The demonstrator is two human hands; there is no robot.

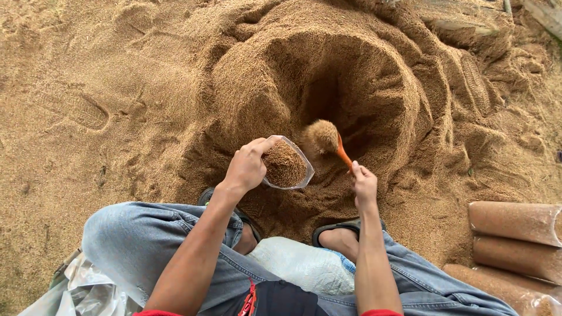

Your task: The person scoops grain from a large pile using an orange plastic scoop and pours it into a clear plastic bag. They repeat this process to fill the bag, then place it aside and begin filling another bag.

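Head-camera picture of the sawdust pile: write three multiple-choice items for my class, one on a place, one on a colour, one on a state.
1. Where do the filled bags lie?
A. at the lower right
B. at the upper left
C. inside the hollow

2. What colour is the handle of the scoop?
A. blue
B. orange
C. white

3. In what state is the clear plastic bag in the left hand?
A. empty and flat
B. tied shut
C. open and partly filled

Answers:
1 A, the filled bags are stacked at the lower right edge.
2 B, the handle in the right hand is orange.
3 C, its mouth is held open, with sawdust inside.
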